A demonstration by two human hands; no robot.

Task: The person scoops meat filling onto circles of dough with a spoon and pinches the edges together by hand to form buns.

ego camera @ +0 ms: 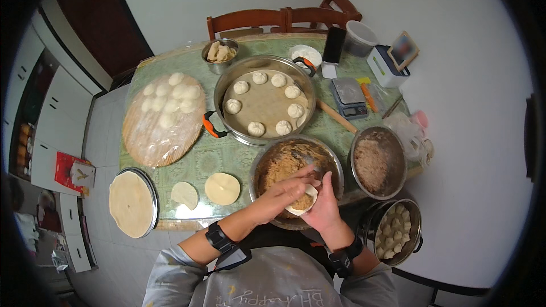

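Note:
My right hand (pixel 323 209) cups a round dough wrapper (pixel 312 195) with a mound of brown filling (pixel 303 201) on it, palm upward. Across the top lies my left hand (pixel 281 192), its fingers extended over the wrapper; whether it grips a tool is hidden. Both hands are above a large steel bowl (pixel 254 175) of brown crumbly filling (pixel 281 168). Left of the bowl, a flat round wrapper (pixel 222 189) and a smaller oval one (pixel 184 195) rest on the table. Behind the bowl, a steamer pan (pixel 266 100) holds a ring of several pleated buns (pixel 256 128).
A round wooden board (pixel 149 147) bears several dough balls under plastic film. Nearby are a tray with a flat dough sheet (pixel 130 204), a bowl of pinkish filling (pixel 375 162), a wooden rod (pixel 337 116), a scale (pixel 349 100) and a pot of dumplings (pixel 392 230).

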